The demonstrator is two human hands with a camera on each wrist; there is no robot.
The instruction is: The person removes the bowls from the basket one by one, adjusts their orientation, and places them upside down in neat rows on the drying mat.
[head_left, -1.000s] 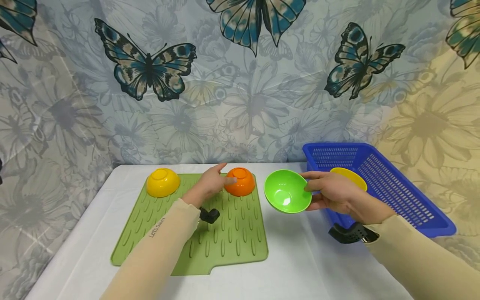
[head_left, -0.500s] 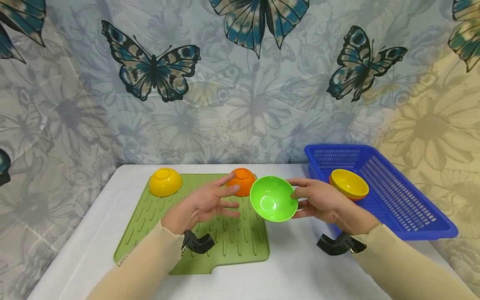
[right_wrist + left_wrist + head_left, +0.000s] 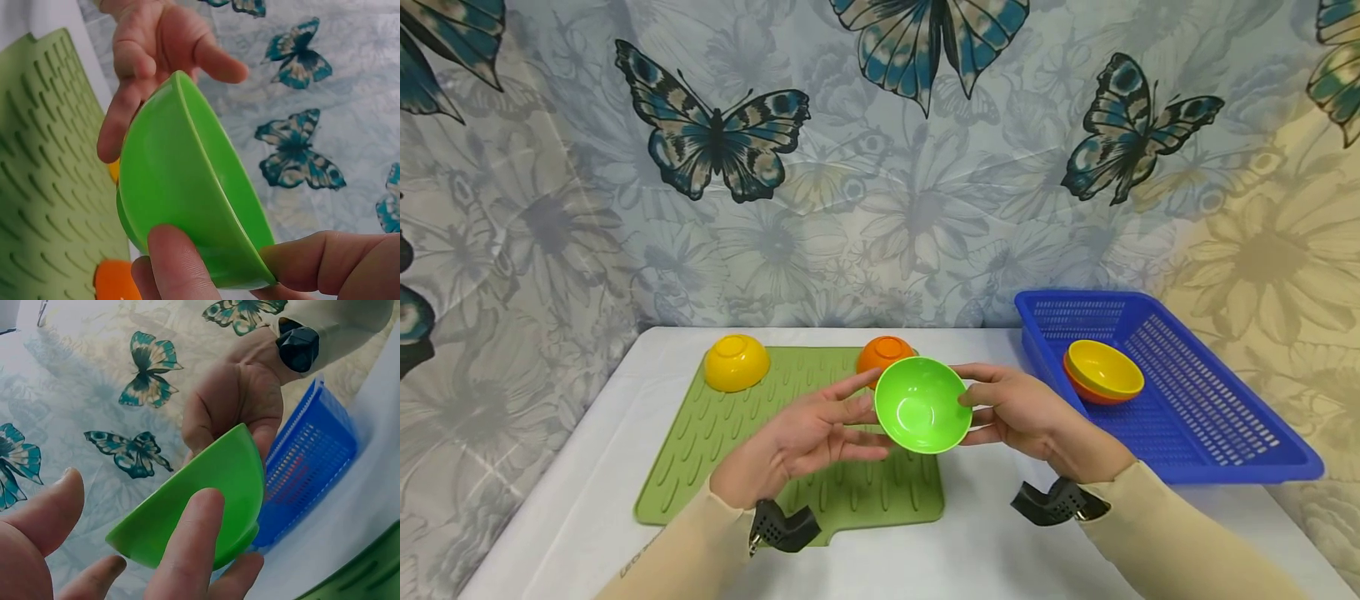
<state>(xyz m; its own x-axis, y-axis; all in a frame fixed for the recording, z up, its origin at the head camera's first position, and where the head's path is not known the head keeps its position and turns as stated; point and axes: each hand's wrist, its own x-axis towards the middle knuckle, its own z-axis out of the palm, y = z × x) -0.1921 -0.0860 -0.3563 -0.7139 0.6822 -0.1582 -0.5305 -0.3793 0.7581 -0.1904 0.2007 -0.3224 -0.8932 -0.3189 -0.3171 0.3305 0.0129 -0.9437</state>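
A glossy green bowl is held up over the right edge of the green ridged mat, its hollow facing the head camera. My right hand pinches its rim, thumb inside and fingers behind the outer wall, as the right wrist view shows. On the other side, my left hand has its fingers spread and reaching along the bowl's outside, the thumb standing off from the rim. Behind the green bowl, an orange bowl lies upside down on the mat, partly hidden. Farther left sits an upturned yellow bowl.
At the right stands a blue perforated basket. Inside it, a yellow bowl is nested in an orange bowl, both facing up. White cloth covers the table. A butterfly-print curtain hangs close behind.
My right hand has brought the green bowl leftward from beside the basket to over the mat's edge. My left hand has drawn back from the orange bowl and come up to the green bowl's left side.
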